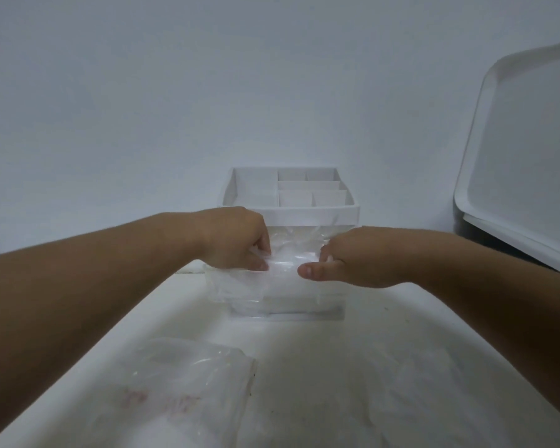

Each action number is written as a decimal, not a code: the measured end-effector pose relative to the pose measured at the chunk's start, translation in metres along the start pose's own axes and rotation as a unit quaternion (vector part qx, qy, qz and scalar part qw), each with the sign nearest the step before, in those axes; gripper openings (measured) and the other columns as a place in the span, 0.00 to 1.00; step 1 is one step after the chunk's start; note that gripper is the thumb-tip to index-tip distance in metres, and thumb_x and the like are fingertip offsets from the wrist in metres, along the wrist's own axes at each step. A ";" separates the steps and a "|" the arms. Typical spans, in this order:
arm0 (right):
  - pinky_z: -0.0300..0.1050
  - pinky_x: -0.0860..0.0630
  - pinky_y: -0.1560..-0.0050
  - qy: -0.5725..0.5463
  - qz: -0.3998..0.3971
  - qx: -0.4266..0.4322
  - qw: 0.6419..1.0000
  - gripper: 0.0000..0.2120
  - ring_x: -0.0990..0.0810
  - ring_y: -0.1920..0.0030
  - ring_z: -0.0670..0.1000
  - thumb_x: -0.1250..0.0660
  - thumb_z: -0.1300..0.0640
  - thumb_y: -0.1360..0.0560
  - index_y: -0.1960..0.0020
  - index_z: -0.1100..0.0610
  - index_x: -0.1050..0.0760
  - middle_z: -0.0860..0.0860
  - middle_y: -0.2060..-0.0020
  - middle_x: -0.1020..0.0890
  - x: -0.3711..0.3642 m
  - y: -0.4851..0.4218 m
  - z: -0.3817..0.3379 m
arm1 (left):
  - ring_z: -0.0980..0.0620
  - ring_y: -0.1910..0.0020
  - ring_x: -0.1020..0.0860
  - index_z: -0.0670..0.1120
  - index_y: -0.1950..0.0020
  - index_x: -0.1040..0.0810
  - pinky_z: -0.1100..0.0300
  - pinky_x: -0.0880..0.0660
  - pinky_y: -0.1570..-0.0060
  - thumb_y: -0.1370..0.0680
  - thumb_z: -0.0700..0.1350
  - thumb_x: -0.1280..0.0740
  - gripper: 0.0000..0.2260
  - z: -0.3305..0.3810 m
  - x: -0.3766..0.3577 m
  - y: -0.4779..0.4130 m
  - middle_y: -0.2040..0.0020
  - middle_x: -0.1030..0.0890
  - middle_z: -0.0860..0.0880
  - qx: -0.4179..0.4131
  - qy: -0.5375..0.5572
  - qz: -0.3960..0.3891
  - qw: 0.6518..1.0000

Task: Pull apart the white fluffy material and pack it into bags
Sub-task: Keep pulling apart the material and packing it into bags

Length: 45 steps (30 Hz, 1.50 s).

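The left hand (236, 240) and right hand (346, 258) each had a pinching grip on opposite rims of the clear bag (240, 286), apparently to spread its mouth.

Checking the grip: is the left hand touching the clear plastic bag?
Touching. The head view shows the left hand with its fingers pinching the crumpled rim of the clear plastic bag.

Pretty dim, flat bluish light, barely any shadows. Whole shot's soft and hazy, and the wide-angle bends the edges noticeably.
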State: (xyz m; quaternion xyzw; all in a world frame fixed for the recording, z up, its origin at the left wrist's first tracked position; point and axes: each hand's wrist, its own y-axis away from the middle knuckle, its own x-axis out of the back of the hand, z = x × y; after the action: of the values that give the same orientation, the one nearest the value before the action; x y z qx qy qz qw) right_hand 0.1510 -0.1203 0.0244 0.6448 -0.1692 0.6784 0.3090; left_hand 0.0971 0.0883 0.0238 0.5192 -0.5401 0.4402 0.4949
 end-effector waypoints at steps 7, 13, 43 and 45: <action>0.49 0.30 0.34 -0.035 0.072 -0.009 0.997 0.34 0.25 0.36 0.52 0.48 0.30 0.23 0.38 0.54 0.20 0.50 0.33 0.23 0.004 0.025 0.010 | 0.57 0.46 0.20 0.50 0.42 0.16 0.60 0.26 0.41 0.18 0.49 0.37 0.11 0.019 0.023 0.014 0.45 0.16 0.58 -0.024 0.057 0.112 0.992; 0.43 0.31 0.41 -0.158 0.239 -0.048 0.957 0.14 0.25 0.40 0.44 0.37 0.42 0.21 0.43 0.46 0.18 0.40 0.38 0.22 0.003 0.070 0.027 | 0.54 0.42 0.23 0.49 0.41 0.21 0.58 0.31 0.36 0.22 0.68 0.53 0.31 0.054 0.009 0.013 0.36 0.21 0.50 -0.006 0.118 -0.083 0.990; 0.40 0.19 0.54 -0.587 0.232 -0.207 0.747 0.06 0.15 0.56 0.47 0.29 0.54 0.24 0.48 0.52 0.19 0.45 0.57 0.14 -0.173 0.132 0.058 | 0.54 0.44 0.18 0.55 0.30 0.28 0.56 0.19 0.47 0.42 0.62 0.19 0.42 0.188 -0.156 0.022 0.39 0.19 0.54 0.058 0.643 0.096 0.758; 0.47 0.17 0.50 -0.608 0.236 -0.185 0.735 0.08 0.14 0.56 0.49 0.28 0.55 0.25 0.47 0.54 0.18 0.48 0.56 0.13 -0.176 0.135 0.058 | 0.53 0.50 0.15 0.51 0.36 0.22 0.57 0.18 0.53 0.37 0.51 0.17 0.31 0.191 -0.153 0.025 0.46 0.15 0.52 0.045 0.667 0.072 0.740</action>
State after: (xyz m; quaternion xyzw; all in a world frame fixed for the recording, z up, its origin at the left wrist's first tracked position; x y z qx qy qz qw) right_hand 0.1054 -0.2937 -0.1191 0.7893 -0.5901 0.1477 0.0833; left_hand 0.0532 -0.0793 -0.1499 0.0737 -0.0877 0.7320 0.6716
